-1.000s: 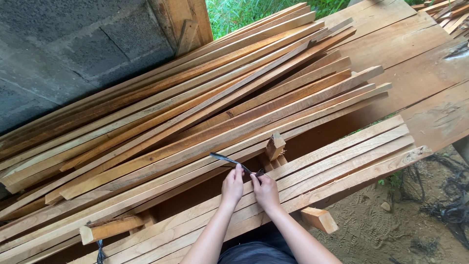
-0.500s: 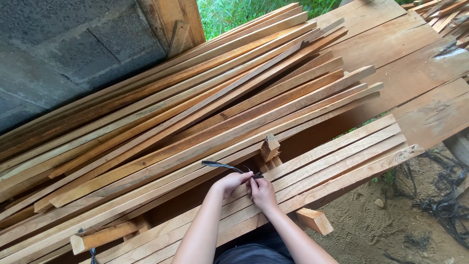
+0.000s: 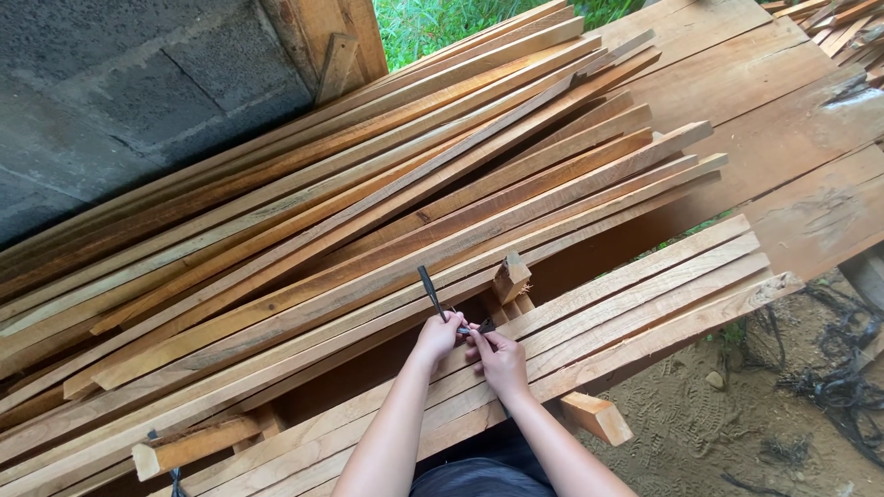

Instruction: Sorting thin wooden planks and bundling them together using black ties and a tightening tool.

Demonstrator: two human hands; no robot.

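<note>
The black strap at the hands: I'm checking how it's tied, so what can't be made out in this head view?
- Where the black strap runs past the left hand and right hand: fingers cover it.
- Any knot: too small.
- Its underside path: hidden by the light slats.

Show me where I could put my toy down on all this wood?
The wide planks at the top right, past the slat ends, are bare. The big slat pile is crowded and uneven; the near slats right of both hands are flat and free.
</note>
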